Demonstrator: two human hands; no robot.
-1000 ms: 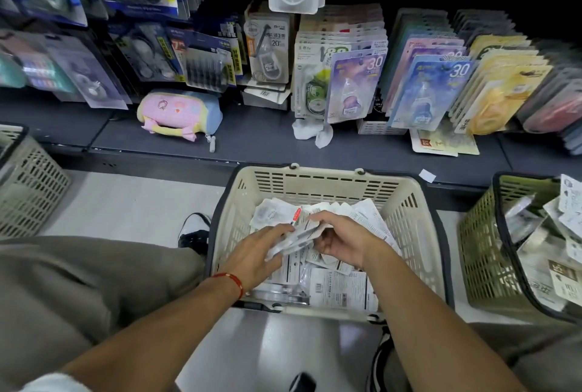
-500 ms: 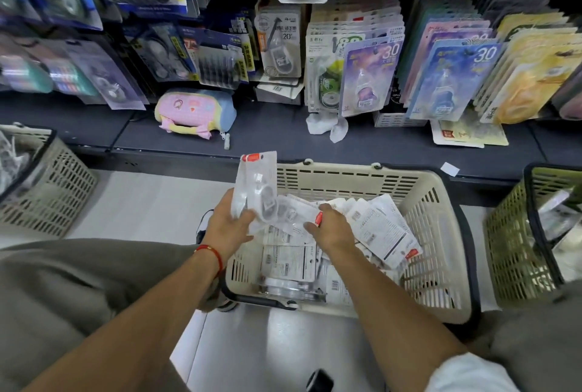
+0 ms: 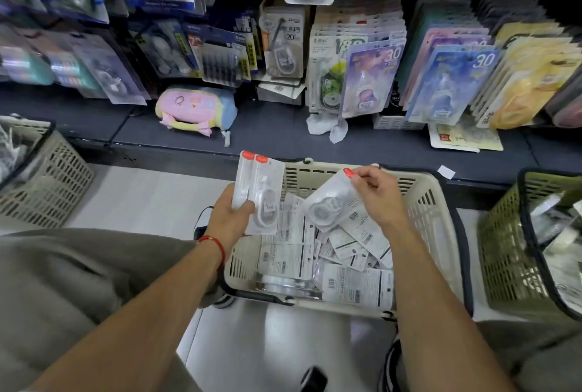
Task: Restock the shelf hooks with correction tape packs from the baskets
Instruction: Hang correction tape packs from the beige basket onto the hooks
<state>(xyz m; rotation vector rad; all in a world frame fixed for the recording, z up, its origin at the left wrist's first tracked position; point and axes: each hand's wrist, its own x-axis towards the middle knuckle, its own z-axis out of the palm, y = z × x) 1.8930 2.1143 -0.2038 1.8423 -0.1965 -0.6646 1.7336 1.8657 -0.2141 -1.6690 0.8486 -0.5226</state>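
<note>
I see my left hand [image 3: 231,218] gripping two clear red-tabbed packs [image 3: 263,195]; my right hand [image 3: 376,195], earlier down in the basket [image 3: 437,202], now pinches a third pack [image 3: 330,202] raised.

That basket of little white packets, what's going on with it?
A person crouched at a stationery shelf is sorting correction tape packs out of the beige basket. The left hand holds two packs upright, and the right hand pinches a third pack by its red-tabbed top. Many more lie in the basket. None is hung yet.
</note>
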